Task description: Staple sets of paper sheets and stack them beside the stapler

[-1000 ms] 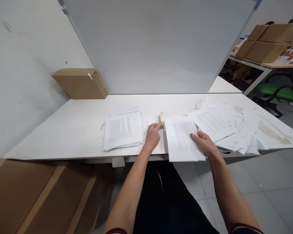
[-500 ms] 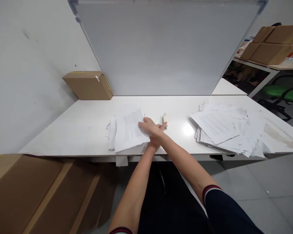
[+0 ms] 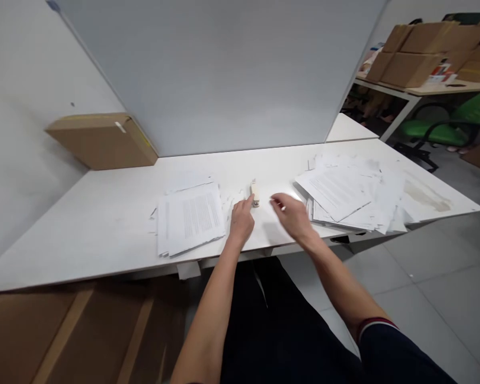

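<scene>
My left hand (image 3: 242, 221) rests on the table, its index finger stretched out and touching the near end of a small cream stapler (image 3: 255, 193). Nothing is gripped in it. My right hand (image 3: 293, 214) is in the air to the right of the stapler, its fingers loosely bent and slightly blurred. I see nothing held there. Left of my left hand lies a stack of printed sheets (image 3: 198, 216) with slightly uneven edges. A larger messy pile of papers (image 3: 340, 189) lies to the right, just beyond my right hand.
The white table (image 3: 116, 213) meets a whiteboard (image 3: 232, 80) at its back edge. A flat cardboard box (image 3: 104, 141) stands in the left corner. Large cartons (image 3: 28, 330) are below the table at left. A green chair (image 3: 434, 133) and a second table with boxes (image 3: 414, 66) are at right.
My right hand has let go of the printed sheets and moved right. The sheets now lie flat on the stack. My left hand has come out from under my right. The view has turned right.
</scene>
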The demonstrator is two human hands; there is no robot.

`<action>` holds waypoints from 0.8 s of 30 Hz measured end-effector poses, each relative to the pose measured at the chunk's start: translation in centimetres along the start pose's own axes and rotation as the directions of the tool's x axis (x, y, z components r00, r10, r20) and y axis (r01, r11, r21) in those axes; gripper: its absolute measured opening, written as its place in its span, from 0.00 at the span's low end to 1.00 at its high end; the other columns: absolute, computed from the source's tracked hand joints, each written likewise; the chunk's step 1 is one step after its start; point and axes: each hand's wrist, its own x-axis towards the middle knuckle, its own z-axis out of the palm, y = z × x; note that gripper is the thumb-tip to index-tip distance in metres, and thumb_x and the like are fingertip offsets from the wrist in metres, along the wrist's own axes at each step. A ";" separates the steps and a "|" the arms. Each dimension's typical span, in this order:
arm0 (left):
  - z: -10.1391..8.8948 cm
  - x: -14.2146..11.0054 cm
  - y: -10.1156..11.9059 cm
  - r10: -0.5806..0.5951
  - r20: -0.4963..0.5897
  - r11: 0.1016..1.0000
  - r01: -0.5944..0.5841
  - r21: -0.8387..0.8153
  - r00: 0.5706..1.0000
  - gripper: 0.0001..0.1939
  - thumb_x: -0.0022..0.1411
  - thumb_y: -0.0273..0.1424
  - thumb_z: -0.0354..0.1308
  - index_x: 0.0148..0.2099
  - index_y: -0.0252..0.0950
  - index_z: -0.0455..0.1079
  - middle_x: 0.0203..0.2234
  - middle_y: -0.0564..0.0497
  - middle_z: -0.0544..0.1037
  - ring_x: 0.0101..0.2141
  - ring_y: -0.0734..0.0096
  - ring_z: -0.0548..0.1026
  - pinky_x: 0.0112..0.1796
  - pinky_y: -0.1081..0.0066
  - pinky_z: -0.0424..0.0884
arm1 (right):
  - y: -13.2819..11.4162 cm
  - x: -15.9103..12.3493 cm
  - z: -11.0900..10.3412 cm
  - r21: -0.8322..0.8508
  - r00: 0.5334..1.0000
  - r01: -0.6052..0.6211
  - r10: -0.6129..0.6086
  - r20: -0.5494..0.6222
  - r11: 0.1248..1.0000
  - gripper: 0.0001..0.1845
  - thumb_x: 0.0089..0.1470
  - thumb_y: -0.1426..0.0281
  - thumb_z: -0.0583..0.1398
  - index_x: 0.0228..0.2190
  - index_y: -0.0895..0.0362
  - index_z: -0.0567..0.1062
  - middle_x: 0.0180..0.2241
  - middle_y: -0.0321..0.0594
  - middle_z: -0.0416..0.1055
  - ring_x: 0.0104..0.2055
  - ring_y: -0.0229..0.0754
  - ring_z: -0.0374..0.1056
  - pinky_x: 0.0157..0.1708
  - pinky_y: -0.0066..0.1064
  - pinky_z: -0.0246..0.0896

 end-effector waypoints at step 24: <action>-0.7 -0.4 0.4 -0.084 0.002 0.992 0.084 -0.095 0.996 0.31 0.54 0.17 0.41 0.59 0.35 0.60 0.44 0.42 0.72 0.46 0.58 0.68 0.49 0.59 0.65 | 12.7 -1.6 -6.8 -0.380 0.911 -0.393 0.299 -0.282 0.838 0.12 0.52 0.67 0.53 0.26 0.58 0.75 0.25 0.45 0.73 0.28 0.45 0.67 0.29 0.33 0.55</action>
